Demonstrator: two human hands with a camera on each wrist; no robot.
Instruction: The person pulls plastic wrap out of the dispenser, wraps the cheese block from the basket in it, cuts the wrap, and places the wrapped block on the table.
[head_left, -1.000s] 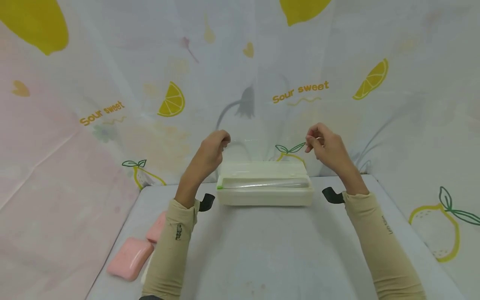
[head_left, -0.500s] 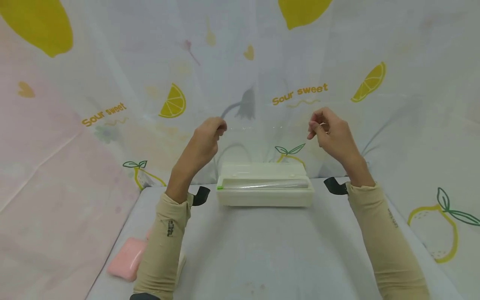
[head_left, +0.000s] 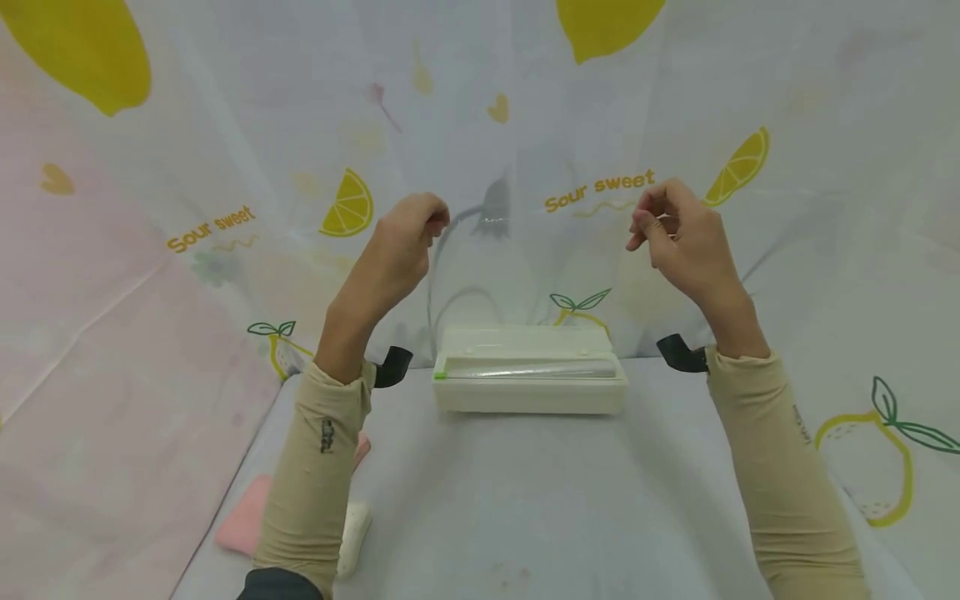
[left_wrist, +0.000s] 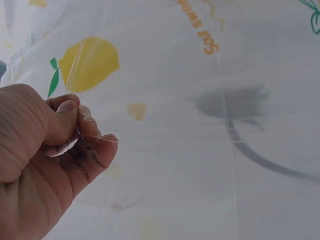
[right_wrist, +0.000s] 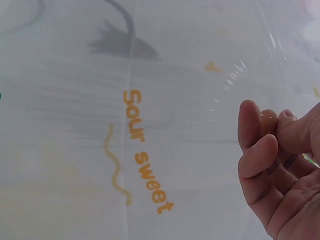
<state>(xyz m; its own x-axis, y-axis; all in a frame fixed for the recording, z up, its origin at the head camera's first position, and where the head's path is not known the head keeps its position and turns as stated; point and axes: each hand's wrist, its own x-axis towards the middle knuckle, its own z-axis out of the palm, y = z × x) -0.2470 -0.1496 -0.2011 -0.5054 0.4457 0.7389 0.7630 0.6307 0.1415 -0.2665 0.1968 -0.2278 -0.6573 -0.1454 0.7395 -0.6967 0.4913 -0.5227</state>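
Clear plastic wrap spans the space between my raised hands, showing mostly as glints. My left hand pinches one corner of it; in the left wrist view, crumpled film lies between thumb and fingers. My right hand pinches the other corner between thumb and curled fingers, with bright creases of film beside it in the right wrist view. Below and between the hands sits a cream wrap dispenser, its lid tipped back. The shiny roll lies inside, a green piece at its left end.
On the left of the white table, my left sleeve partly covers a pink soap-like bar, another pink piece and a white bar. A lemon-printed cloth rises close behind the dispenser.
Both hands have risen and moved slightly apart, drawing the film higher above the dispenser. The dispenser has stayed in place. My left sleeve has shifted left, uncovering the white bar.
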